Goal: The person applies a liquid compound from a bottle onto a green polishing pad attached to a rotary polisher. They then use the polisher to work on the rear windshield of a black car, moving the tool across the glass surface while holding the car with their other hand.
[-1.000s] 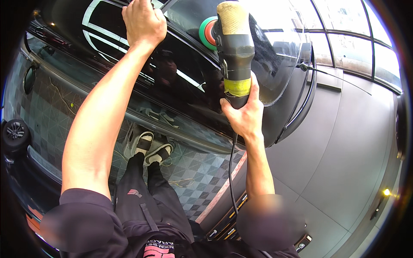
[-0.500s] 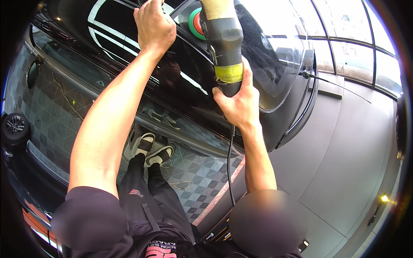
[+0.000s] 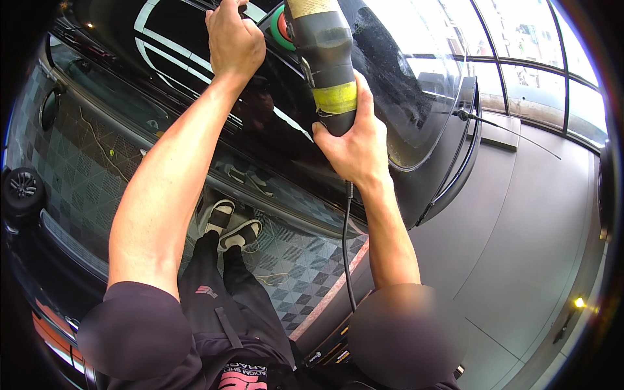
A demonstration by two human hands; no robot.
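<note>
From where I stand, the biggest thing is the black car (image 3: 286, 153), its curved bodywork glossy enough to mirror pale window bars, with a hazy, smeared patch beyond the tool. Below it spreads the floor (image 3: 299, 260), patterned in grey triangles. The person's dark shirt (image 3: 279, 374) carries white and pink lettering across the chest; the black trousers (image 3: 208, 309) bear a small pink emblem. The polisher (image 3: 328, 49), a thick black cylinder with a tan, textured sleeve at its far end, is angled over the car's side. The right hand (image 3: 357, 143) is wrapped firmly around its near end. The left hand (image 3: 235, 45) is curled into a fist beside something dark at the upper edge; I can't tell what it grips. A thin black cord (image 3: 347, 253) trails from the polisher. Yellow tape (image 3: 336, 99), creased, bands its barrel. Smallest is the round green-and-red pad (image 3: 279, 29), partly hidden; I can't tell whether it's touching the bodywork.
</note>
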